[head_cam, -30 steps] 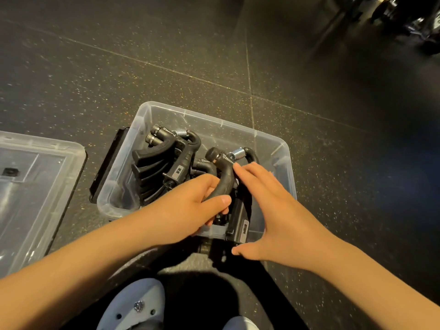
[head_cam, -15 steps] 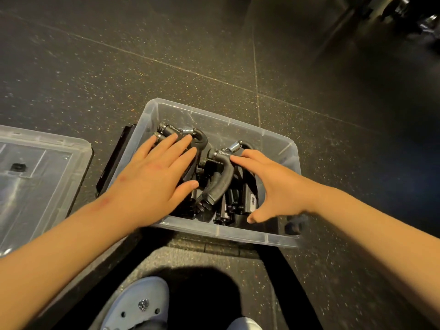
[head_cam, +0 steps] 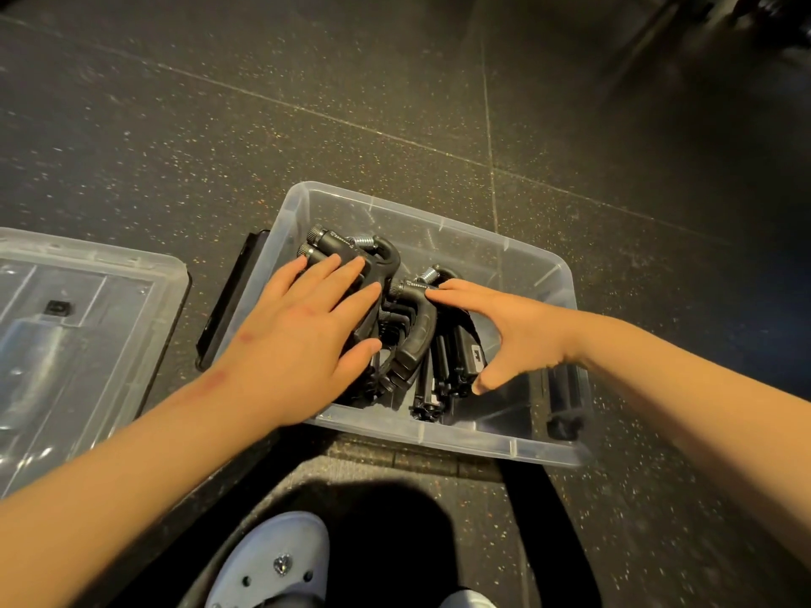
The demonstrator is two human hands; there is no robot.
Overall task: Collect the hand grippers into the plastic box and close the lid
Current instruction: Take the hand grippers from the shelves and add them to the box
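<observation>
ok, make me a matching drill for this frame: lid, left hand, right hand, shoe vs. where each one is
1 lid
2 left hand
3 right hand
4 shoe

a fingertips on the right grippers in the box
b on the floor, left of the box
c white, at the bottom edge of view
d flat on the left grippers

Pairs: 1-b, 2-d, 3-a, 4-c

my white clog (head_cam: 263, 541) with a shiny charm (head_cam: 283, 565) stands on the dark speckled floor (head_cam: 175, 125) with pale seams; a flat black panel (head_cam: 228, 309) lies ahead of it.
</observation>
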